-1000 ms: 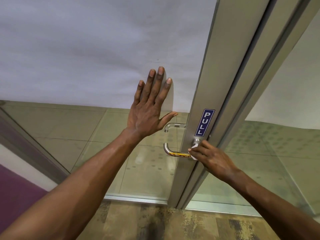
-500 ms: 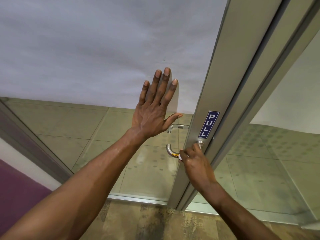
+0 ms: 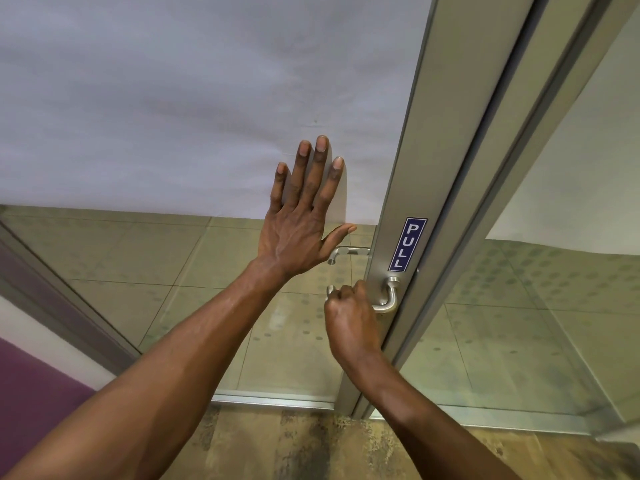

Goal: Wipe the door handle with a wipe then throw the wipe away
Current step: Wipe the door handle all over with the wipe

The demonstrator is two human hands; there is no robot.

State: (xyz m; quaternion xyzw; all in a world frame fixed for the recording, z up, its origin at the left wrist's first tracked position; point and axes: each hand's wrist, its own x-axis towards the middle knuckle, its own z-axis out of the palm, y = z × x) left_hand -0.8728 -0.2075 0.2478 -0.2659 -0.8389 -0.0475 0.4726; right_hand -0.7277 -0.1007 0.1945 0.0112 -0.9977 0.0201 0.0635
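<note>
A silver lever door handle (image 3: 388, 299) juts from the grey metal door frame (image 3: 412, 174), just under a blue PULL sticker (image 3: 407, 244). My right hand (image 3: 349, 322) is closed around the free end of the lever; the white wipe is hidden inside the fist. My left hand (image 3: 301, 223) lies flat with fingers spread on the frosted glass door panel (image 3: 173, 116), up and left of the handle. A second handle (image 3: 346, 252) on the far side shows through the glass.
The lower glass shows a tiled floor (image 3: 121, 258) beyond. Another glass panel (image 3: 554, 306) stands to the right of the frame. Patterned carpet (image 3: 311, 445) lies below, and a purple and white wall (image 3: 31, 368) runs at the lower left.
My right hand has slid left along the lever, from its base near the frame to its free end, closing over the wipe so it no longer shows. The left hand stays flat on the glass.
</note>
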